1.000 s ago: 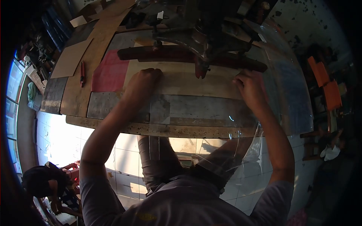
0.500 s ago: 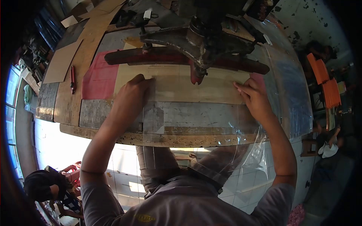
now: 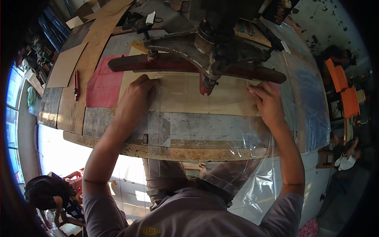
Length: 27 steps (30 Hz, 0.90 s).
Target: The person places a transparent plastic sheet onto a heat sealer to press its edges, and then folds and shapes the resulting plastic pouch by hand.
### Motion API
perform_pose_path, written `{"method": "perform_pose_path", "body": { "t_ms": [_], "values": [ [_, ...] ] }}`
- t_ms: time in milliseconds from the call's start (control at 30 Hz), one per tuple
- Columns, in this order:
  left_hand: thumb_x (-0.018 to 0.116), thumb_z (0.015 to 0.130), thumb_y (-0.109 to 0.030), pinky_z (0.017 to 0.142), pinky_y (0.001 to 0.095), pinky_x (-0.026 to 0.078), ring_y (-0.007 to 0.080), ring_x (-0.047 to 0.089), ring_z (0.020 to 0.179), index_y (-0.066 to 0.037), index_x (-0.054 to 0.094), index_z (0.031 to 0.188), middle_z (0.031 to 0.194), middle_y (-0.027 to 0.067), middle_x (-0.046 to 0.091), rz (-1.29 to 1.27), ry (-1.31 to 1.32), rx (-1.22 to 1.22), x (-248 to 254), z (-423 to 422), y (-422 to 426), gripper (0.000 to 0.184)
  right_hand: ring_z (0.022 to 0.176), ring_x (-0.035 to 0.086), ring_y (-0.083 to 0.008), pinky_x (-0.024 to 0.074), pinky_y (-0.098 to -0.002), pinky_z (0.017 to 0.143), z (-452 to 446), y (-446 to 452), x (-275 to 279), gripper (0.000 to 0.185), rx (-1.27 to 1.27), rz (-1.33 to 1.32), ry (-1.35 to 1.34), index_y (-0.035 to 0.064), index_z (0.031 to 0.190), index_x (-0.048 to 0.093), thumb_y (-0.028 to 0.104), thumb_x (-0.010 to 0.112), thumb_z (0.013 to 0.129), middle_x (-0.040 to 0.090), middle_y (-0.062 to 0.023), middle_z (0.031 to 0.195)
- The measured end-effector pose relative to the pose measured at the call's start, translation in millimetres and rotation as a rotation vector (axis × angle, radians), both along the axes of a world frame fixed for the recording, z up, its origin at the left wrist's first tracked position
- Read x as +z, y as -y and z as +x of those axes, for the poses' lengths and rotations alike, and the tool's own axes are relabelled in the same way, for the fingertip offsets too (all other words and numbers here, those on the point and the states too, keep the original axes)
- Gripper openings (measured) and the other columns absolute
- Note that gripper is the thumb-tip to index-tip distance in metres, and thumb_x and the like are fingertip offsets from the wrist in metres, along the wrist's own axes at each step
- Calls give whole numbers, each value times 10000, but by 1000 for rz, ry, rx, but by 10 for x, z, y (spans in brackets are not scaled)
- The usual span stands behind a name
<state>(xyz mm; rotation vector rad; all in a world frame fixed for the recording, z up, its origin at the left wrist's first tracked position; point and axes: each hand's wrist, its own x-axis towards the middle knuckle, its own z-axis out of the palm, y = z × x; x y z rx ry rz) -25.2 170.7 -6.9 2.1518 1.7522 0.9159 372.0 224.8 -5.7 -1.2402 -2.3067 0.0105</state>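
Note:
A clear plastic sheet (image 3: 259,183) stretches between my hands across the worktable and hangs over its front edge towards my lap. My left hand (image 3: 138,94) is closed in a pinch on its far left part, close below the press bar. On the far right part, my right hand (image 3: 269,102) pinches the sheet between thumb and fingers. Beneath the plastic lies a tan sheet (image 3: 185,96), with a pink sheet (image 3: 103,83) showing at its left. Just beyond my fingertips runs the long red-and-dark press bar (image 3: 169,64), carried by a heavy metal bracket (image 3: 211,49).
A red cutter knife (image 3: 76,85) and a cardboard piece (image 3: 65,65) lie on the table's left side. More clear plastic (image 3: 312,106) covers the right side. Orange stacks (image 3: 349,102) stand at far right. Another person (image 3: 45,193) is at lower left.
Both hands have shifted slightly forward, nearer the press bar, still pinching the plastic sheet. The sheet's loose right part has moved in its folds. The camera view has tilted a little.

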Motion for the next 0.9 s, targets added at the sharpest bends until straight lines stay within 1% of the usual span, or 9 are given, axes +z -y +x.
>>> {"method": "perform_pose_path", "body": {
  "t_ms": [133, 267, 300, 400, 433, 533, 633, 833, 900],
  "values": [
    [656, 973, -63, 768, 421, 536, 374, 696, 847, 28, 740, 1143, 966, 194, 681, 11, 13, 10, 25, 33, 9, 210, 800, 689, -273, 546, -413, 683, -34, 22, -20, 242, -33, -1, -45, 88, 1114, 782, 13, 732, 889, 646, -91, 902],
    [672, 958, -72, 742, 425, 534, 375, 690, 824, -3, 754, 1139, 951, 182, 672, 74, -5, 7, -31, 20, 12, 210, 800, 679, -292, 537, -425, 690, -52, 47, 32, 288, -74, -33, 2, 95, 1142, 781, -4, 728, 877, 643, -101, 902],
    [680, 950, -89, 716, 445, 535, 373, 684, 804, -43, 753, 1178, 934, 160, 661, 28, -50, 25, 7, 20, 39, 244, 804, 676, -298, 536, -426, 696, -51, 51, 40, 298, -82, -48, 4, 99, 1155, 779, -4, 727, 881, 644, -104, 905],
    [673, 951, -100, 697, 465, 539, 369, 675, 781, -72, 738, 1229, 911, 141, 647, -24, -132, 47, 52, 38, 100, 287, 820, 679, -301, 537, -418, 719, -58, 39, 44, 311, -57, -56, -2, 98, 1187, 772, -5, 718, 898, 653, -110, 917],
    [667, 944, -96, 699, 470, 547, 357, 675, 783, -83, 718, 1277, 915, 130, 642, -40, -188, 50, 52, 31, 108, 337, 827, 682, -300, 539, -414, 728, -61, 37, 42, 314, -51, -50, -1, 96, 1197, 770, -5, 715, 905, 658, -111, 922],
    [668, 932, -88, 692, 465, 549, 349, 672, 779, -84, 713, 1289, 916, 121, 635, 19, -183, 19, -13, 12, 103, 361, 840, 689, -290, 540, -406, 755, -79, 42, 32, 293, -61, -101, -53, 77, 1199, 766, -9, 701, 926, 671, -113, 933],
    [664, 926, -80, 690, 459, 551, 341, 672, 780, -81, 704, 1310, 924, 115, 629, 22, -202, 10, -42, -4, 103, 386, 855, 692, -275, 541, -400, 770, -78, 34, 5, 286, -54, -96, -64, 62, 1201, 761, -15, 692, 935, 677, -108, 943],
    [652, 934, -67, 685, 458, 550, 338, 667, 776, -74, 690, 1335, 920, 117, 615, 43, -207, 0, -55, -9, 100, 404, 907, 677, -263, 531, -369, 794, -67, 46, 51, 281, -74, -127, -12, 60, 1212, 760, -5, 688, 948, 663, -108, 965],
    [651, 935, -67, 685, 459, 549, 339, 665, 776, -71, 689, 1335, 917, 120, 613, 33, -205, 2, -60, -11, 100, 402, 833, 609, -230, 499, -352, 737, -55, 29, 14, 258, -55, -118, -45, 43, 1210, 760, 6, 673, 971, 616, -100, 914]
  ]
}}
